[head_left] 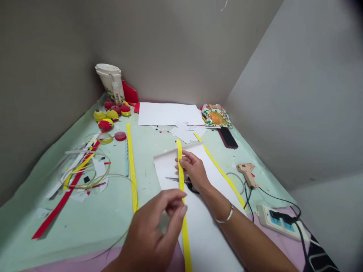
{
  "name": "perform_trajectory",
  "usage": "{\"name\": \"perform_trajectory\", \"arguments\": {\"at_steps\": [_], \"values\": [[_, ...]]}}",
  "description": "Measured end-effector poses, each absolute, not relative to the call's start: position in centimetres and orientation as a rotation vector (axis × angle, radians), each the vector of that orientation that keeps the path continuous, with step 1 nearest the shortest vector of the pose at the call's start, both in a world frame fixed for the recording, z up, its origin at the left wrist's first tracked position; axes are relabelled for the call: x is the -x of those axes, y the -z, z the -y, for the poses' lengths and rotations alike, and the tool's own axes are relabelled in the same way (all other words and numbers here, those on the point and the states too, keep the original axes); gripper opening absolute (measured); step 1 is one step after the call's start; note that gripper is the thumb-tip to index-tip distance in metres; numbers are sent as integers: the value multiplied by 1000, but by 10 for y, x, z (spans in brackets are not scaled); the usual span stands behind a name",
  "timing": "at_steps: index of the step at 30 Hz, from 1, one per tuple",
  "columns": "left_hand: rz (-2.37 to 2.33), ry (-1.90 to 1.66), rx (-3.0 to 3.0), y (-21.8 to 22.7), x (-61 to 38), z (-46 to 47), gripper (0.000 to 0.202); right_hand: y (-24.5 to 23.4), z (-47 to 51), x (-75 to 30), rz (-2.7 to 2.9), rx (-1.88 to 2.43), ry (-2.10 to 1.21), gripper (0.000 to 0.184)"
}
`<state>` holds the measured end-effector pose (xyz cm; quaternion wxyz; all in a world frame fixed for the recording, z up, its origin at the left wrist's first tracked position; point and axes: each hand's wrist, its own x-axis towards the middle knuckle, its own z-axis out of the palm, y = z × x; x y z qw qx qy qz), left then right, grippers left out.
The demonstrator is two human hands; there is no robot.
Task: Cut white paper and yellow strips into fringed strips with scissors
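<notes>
A long yellow ridged paper strip (pixel 181 177) runs toward me over a white sheet of paper (pixel 204 223). My right hand (pixel 194 170) pinches this strip near its far end, with thumb and fingers closed on it. Nearer to me, my left hand (pixel 159 223) has its thumb and index finger apart at the strip's edge, their tips overlapping it. Scissors (pixel 172 178) lie on the white sheet beneath the strip, their dark handle partly hidden by my right hand. Another yellow strip (pixel 221 168) lies along the sheet's right side, and a third yellow strip (pixel 131 162) is on the left.
Left are a red strip (pixel 65 200), paper scraps and coiled cord. Red and yellow round pieces (pixel 106 124) stand before a white cup (pixel 110 81). Right are a glue gun (pixel 247 173), a power strip (pixel 279 223), a phone (pixel 227 138) and a packet (pixel 217 116).
</notes>
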<state>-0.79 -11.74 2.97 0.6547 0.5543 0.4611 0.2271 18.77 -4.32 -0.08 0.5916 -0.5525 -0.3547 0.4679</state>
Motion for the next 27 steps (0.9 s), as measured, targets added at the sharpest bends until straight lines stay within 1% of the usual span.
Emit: {"name": "perform_trajectory", "arguments": {"at_steps": [2,4,7,10,13,16,17,22,24,27], "values": [[-996,-558,-1596,-22,-6,100,29,-1,43,-189,825,1281,-1091,34],[-914,-576,-2061,-10,-13,93,36,-6,45,-193,811,1274,-1109,35],[-872,-429,-2449,7,-14,92,48,-25,52,-211,760,1241,-1135,36],[-894,-254,-2638,12,-13,91,51,-57,62,-242,746,1235,-1084,36],[-936,-170,-2748,10,-9,86,52,-87,66,-282,808,1295,-967,40],[-984,-149,-2805,12,-1,78,52,-99,55,-314,996,1528,-881,35],[-1001,-150,-2814,14,3,75,52,-97,49,-322,1070,1660,-854,33],[-1042,-174,-2828,22,22,59,53,-54,5,-336,1152,1882,-840,21],[-1061,-135,-2814,22,26,54,54,-36,-6,-337,1191,1986,-799,23],[-1085,-117,-2802,20,28,49,54,-21,-12,-340,1252,2119,-687,30]]}}
